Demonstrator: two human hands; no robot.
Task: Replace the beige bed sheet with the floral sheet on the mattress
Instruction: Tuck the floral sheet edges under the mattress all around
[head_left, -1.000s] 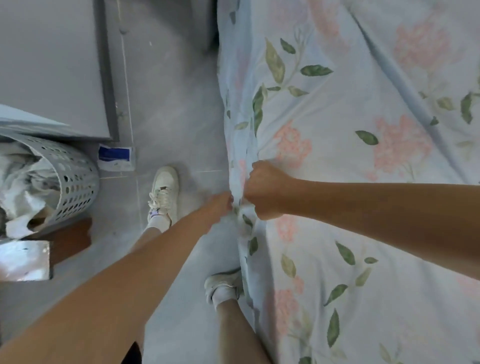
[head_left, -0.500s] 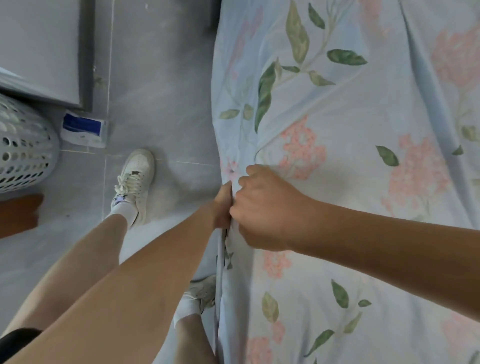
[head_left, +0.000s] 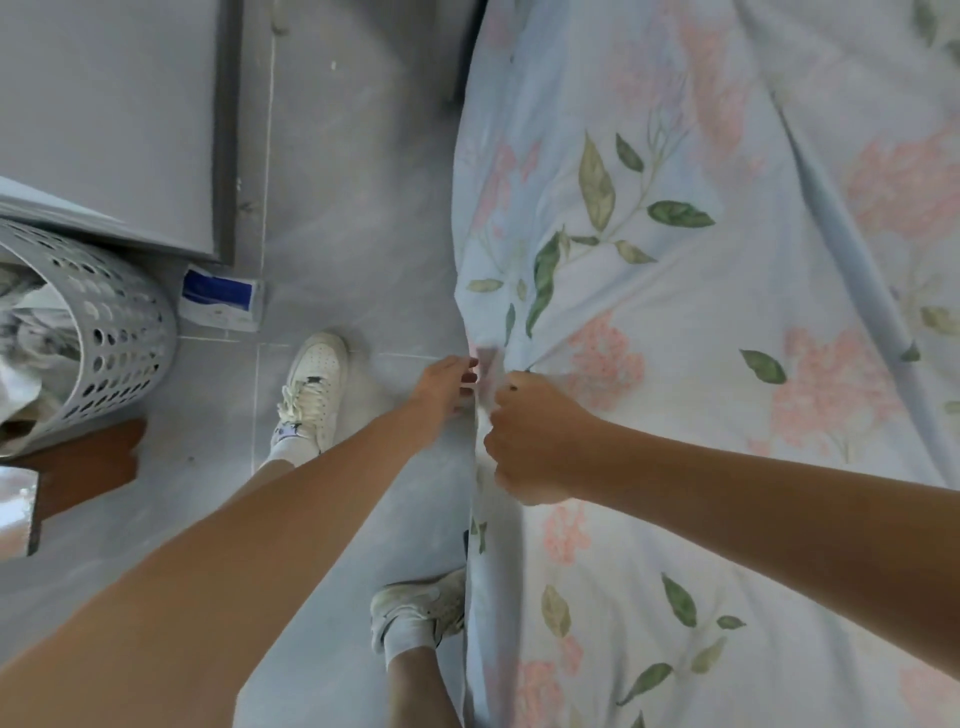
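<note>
Bare forearms; white sneakers (head_left: 315, 384), white socks (head_left: 405, 642).

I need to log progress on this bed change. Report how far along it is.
Done: the floral sheet covers all the mattress in view; no beige sheet shows there. In hand: the right hand grips the sheet's edge, the left hand beside it. Left: tucking and smoothing the long creases.

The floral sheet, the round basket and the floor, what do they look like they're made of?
Floral sheet: thin woven fabric, probably cotton, matte; it creases and puckers where the hands bunch its edge.
Basket: likely molded plastic, pale grey, with regular punched holes.
Floor: hard grey tile by the look, with thin grout lines and a dull sheen.
</note>
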